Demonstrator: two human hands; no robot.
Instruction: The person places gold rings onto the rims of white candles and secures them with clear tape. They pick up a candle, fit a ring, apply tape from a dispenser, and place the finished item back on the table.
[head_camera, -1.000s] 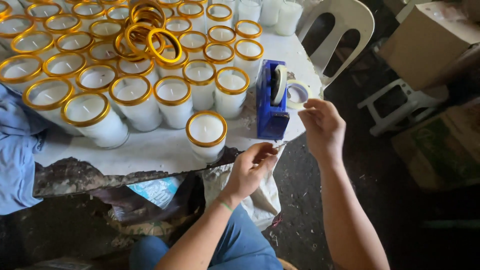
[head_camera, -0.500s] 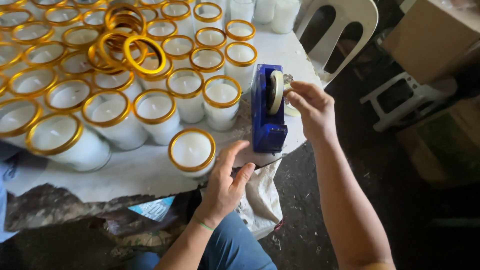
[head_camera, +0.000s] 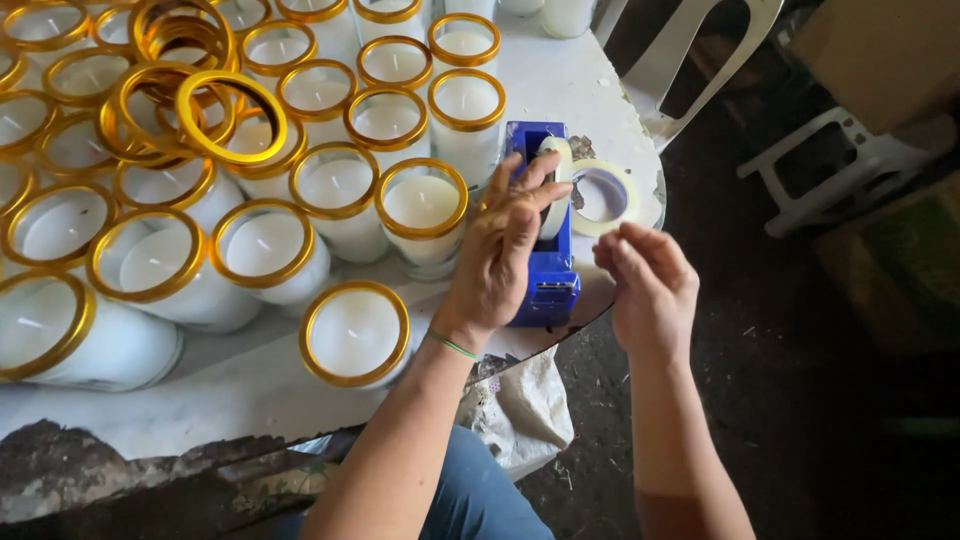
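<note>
1. Resting on the blue tape dispenser (head_camera: 545, 250), the left hand (head_camera: 500, 255) lies flat over its top with the fingers spread and touching the tape roll (head_camera: 556, 190); it presses down, gripping nothing.
2. Held at 3 o'clock from the dispenser, the right hand (head_camera: 648, 285) has its fingertips pinched together just beside the roll. Whether a strip of tape sits between them cannot be told.
3. A second, loose ring of tape (head_camera: 603, 195) lies flat on the table just beyond the dispenser, at 1 o'clock from it.
4. Judging by the layout, no tape shows on any candle; one gold-rimmed white candle (head_camera: 356, 335) stands apart at 9 o'clock from the dispenser, nearest the person, while the rest crowd together from 10 to 12 o'clock with loose gold rings (head_camera: 190, 95) piled on top.
5. The dispenser sits right at the rim of the white table (head_camera: 560, 75), which curves away at 3 o'clock. Open room lies only off that edge, toward the dark floor and a white plastic chair (head_camera: 700, 60) at 1 o'clock.
</note>
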